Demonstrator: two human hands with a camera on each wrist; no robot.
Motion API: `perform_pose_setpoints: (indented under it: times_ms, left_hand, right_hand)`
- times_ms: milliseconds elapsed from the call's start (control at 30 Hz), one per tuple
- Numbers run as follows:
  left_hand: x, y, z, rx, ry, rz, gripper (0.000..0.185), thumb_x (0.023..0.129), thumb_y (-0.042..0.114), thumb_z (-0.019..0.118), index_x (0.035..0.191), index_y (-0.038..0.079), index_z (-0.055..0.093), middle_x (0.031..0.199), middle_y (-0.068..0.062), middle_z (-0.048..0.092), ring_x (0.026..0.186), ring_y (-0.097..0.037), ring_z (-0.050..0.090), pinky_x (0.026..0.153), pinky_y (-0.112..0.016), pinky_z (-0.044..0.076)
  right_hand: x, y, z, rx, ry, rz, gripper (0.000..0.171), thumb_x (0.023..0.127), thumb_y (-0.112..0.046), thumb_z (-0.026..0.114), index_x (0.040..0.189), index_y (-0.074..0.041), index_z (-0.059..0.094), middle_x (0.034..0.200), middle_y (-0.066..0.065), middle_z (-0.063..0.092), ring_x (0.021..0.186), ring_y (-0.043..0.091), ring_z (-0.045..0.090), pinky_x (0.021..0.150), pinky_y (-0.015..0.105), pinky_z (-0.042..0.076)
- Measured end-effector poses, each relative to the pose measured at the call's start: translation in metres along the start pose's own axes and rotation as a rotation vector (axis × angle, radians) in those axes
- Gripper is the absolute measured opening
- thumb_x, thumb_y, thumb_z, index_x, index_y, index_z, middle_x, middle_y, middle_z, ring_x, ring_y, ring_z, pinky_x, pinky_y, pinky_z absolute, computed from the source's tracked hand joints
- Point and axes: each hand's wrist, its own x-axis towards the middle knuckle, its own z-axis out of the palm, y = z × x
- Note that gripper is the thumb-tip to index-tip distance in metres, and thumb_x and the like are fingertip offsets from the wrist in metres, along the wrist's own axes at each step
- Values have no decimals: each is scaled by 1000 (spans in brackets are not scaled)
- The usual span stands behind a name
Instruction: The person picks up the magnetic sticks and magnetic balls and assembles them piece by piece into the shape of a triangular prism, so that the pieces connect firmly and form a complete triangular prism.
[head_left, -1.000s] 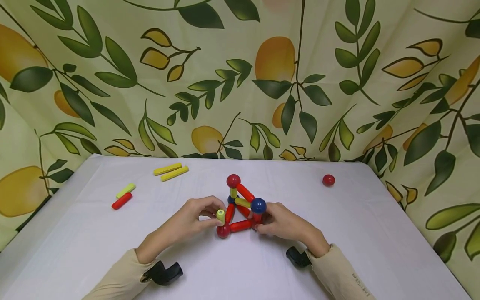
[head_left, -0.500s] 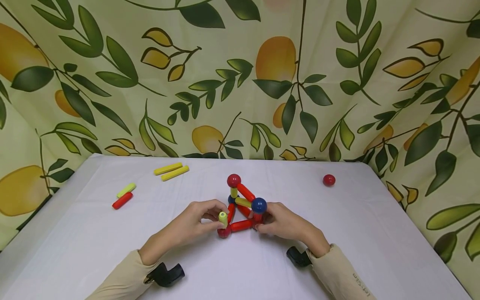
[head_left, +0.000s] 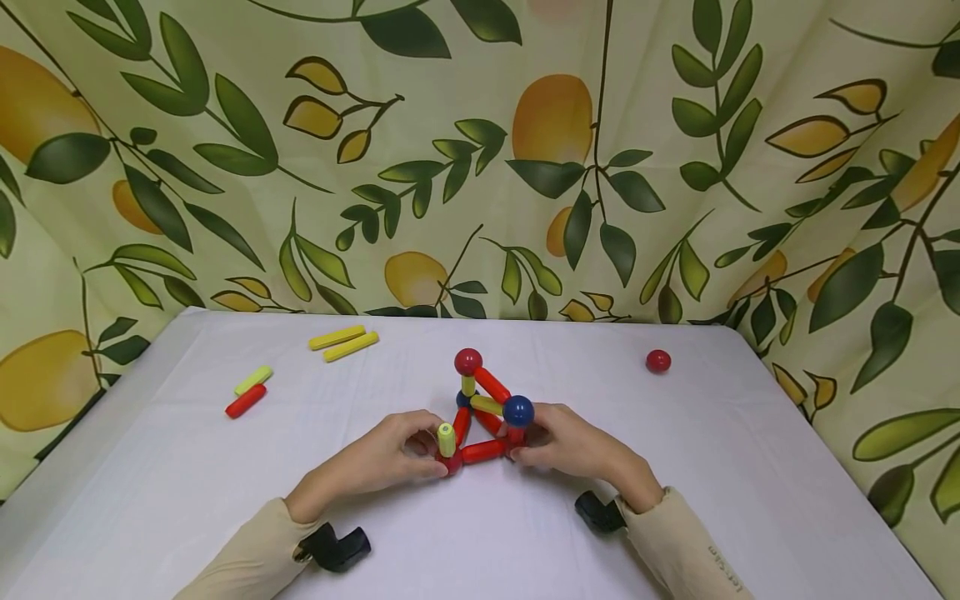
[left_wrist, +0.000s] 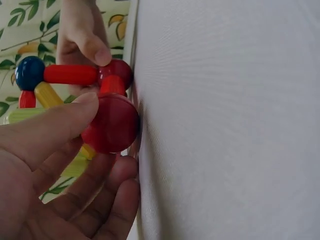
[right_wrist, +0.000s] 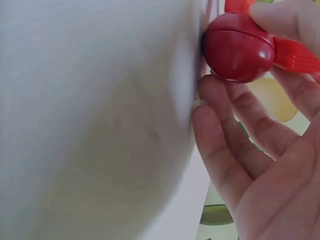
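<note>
Beige sleeves (head_left: 251, 550) come in from your side of the table, each with a black wrist unit (head_left: 337, 547) near the cuff. Your left hand (head_left: 393, 450) is pinching the front-left ball (left_wrist: 111, 125), thumb on 1 side and fingers curled on the other. Your right hand (head_left: 567, 443) has hold of the front-right ball (right_wrist: 240, 50), thumb pressed on it and fingers bent around behind.

So what you've got between your hands is a stick-and-ball frame (head_left: 487, 422), sitting mid-table. Its base is a triangle of 3 red rods joining those 2 red balls to a blue ball at the back (head_left: 464, 399). From that back corner a short yellow-green rod (head_left: 468, 385) goes up to a red top ball (head_left: 468, 362), and a yellow rod (head_left: 486, 406) slants over to a blue top ball (head_left: 518, 411). A red rod links the 2 top balls. Over your front-left ball, a light green rod (head_left: 447, 440) stands upright, top end free.

White cloth covers your table (head_left: 480, 542). Far left you have 2 loose yellow rods (head_left: 351, 347), plus a loose green rod (head_left: 253, 380) beside a loose red rod (head_left: 246, 401). A loose red ball (head_left: 658, 361) sits far right. Behind it all hangs a leaf-and-fruit curtain (head_left: 450, 83).
</note>
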Motion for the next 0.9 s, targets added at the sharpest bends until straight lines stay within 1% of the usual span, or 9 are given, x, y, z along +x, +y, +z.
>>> perform_pose_setpoints:
  times_ms: [167, 300, 433, 600, 800, 900]
  left_hand:
    - [1, -4, 1, -9, -20, -36, 23, 87, 21, 77, 105, 15, 65, 100, 4, 65, 94, -14, 60, 86, -21, 50]
    - [1, -7, 2, -26, -25, -38, 22, 87, 21, 76, 105, 15, 65, 99, 4, 65, 93, -14, 60, 86, -20, 50]
    - [1, -9, 2, -32, -24, -45, 23, 87, 23, 76, 106, 16, 65, 98, 4, 65, 93, -15, 59, 85, -20, 49]
    - [1, -11, 3, -37, -21, -49, 23, 87, 24, 76, 106, 16, 66, 97, 4, 64, 92, -15, 58, 84, -20, 48]
    - [1, -14, 3, -44, -16, -42, 24, 87, 24, 76, 107, 16, 66, 96, 4, 64, 92, -14, 57, 84, -20, 48]
    - [2, -14, 4, -56, -13, -40, 24, 87, 24, 76, 107, 16, 66, 96, 4, 64, 91, -14, 57, 83, -19, 48]
  right_hand:
    - [-4, 3, -9, -17, 29, -8, 29, 85, -20, 78, 111, -12, 68, 97, -3, 68, 91, 17, 61, 81, 25, 54]
    - [-7, 5, -20, -39, 74, 23, 34, 85, -23, 77, 116, -13, 67, 105, -2, 69, 99, 18, 62, 88, 32, 54]
    - [-10, 11, -29, -58, 144, 50, 35, 87, -23, 76, 119, -13, 66, 115, 2, 69, 104, 20, 63, 95, 40, 53]
    - [-14, 20, -39, -86, 252, 58, 36, 88, -19, 74, 122, -8, 65, 119, 10, 68, 108, 28, 64, 96, 48, 53]
    - [-16, 33, -46, -112, 366, 84, 38, 88, -16, 74, 123, -5, 64, 123, 13, 67, 113, 33, 62, 96, 51, 52]
    - [-17, 39, -49, -126, 411, 91, 39, 87, -16, 75, 123, -6, 65, 123, 14, 67, 113, 34, 62, 97, 52, 52]
